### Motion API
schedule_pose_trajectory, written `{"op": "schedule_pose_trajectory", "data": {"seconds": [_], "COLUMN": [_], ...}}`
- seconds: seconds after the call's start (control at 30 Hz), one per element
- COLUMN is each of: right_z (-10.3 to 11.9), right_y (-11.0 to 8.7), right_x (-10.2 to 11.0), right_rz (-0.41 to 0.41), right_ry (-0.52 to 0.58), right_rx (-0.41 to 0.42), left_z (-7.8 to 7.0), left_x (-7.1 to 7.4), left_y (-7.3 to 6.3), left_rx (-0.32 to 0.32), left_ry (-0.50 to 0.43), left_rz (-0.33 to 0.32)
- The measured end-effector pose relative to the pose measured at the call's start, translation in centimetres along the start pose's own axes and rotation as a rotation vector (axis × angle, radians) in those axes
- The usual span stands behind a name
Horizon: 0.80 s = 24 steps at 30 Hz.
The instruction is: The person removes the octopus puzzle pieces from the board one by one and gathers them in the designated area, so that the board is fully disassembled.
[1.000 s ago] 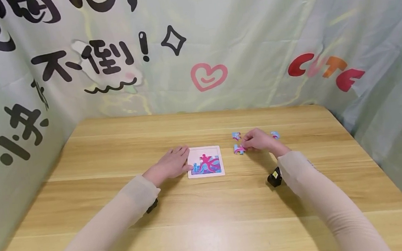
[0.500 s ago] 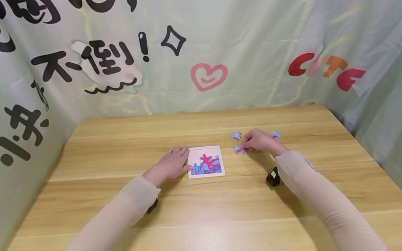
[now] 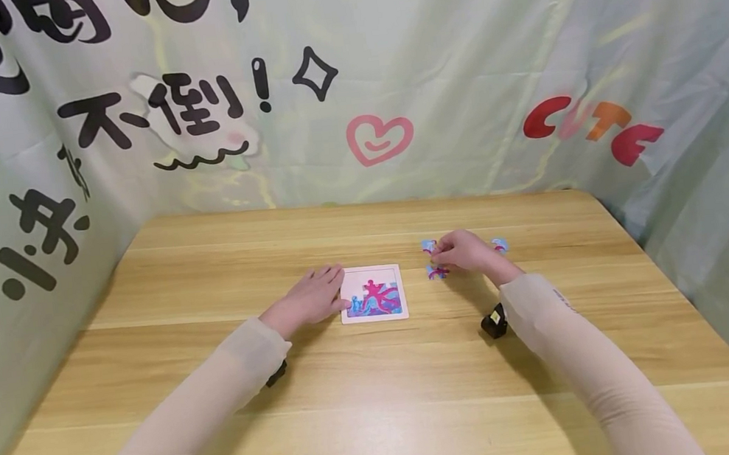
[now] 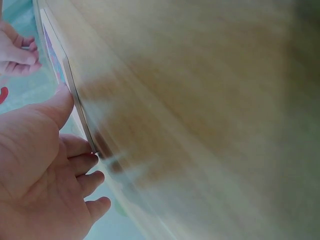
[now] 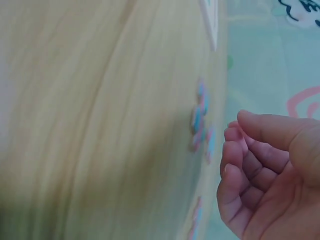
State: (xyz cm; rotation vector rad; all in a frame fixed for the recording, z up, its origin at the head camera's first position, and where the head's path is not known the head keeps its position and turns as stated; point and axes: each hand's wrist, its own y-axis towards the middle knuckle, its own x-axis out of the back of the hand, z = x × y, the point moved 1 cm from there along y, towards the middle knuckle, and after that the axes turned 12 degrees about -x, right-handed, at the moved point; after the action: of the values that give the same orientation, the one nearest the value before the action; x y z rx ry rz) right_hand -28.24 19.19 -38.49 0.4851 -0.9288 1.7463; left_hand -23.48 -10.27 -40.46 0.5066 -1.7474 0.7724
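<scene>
A square pink puzzle tray (image 3: 403, 290) lies mid-table; joined pieces (image 3: 379, 299) with a pink and purple picture cover its lower part. My left hand (image 3: 310, 297) rests at its left edge. In the left wrist view the thumb (image 4: 61, 105) touches the tray's rim (image 4: 75, 92), fingers extended along it. To the tray's right, my right hand (image 3: 465, 251) hovers over loose puzzle pieces, one (image 3: 437, 272) below its fingertips and one (image 3: 429, 245) beside them. The right wrist view shows its fingers (image 5: 231, 185) curled, thumb near the index finger, with nothing visible between them.
Another loose puzzle piece (image 3: 500, 244) lies right of my right hand, partly behind the wrist. Black wrist cameras (image 3: 494, 322) sit under both sleeves. A printed cloth (image 3: 454, 62) hangs behind the wooden table (image 3: 384, 418) and at its sides.
My right hand has slid the lower loose puzzle piece slightly right, then come off it and moved up and left toward the upper piece. The left hand and tray stay put.
</scene>
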Motion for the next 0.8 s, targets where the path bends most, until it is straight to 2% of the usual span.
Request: {"op": "schedule_pose_trajectory", "data": {"seconds": [0.23,0.57,0.8], "right_z": [2.2,4.5,5.7], "right_y": [-1.0,-1.4,-1.6], "right_x": [-0.8,-3.7,-5.3], "right_rz": [-0.007,0.023,0.036], "right_ry": [-0.037,-0.040,-0.071], "right_rx": [0.086,0.210,0.229], "left_z": [0.0,-0.1,0.0], "left_x": [0.1,0.1,0.1], "left_y": [-0.1,-0.2,-0.2], "left_rx": [-0.002,-0.010,-0.007], "left_ry": [-0.013,-0.004,-0.007], "left_rz": [-0.005,-0.011,-0.015]}}
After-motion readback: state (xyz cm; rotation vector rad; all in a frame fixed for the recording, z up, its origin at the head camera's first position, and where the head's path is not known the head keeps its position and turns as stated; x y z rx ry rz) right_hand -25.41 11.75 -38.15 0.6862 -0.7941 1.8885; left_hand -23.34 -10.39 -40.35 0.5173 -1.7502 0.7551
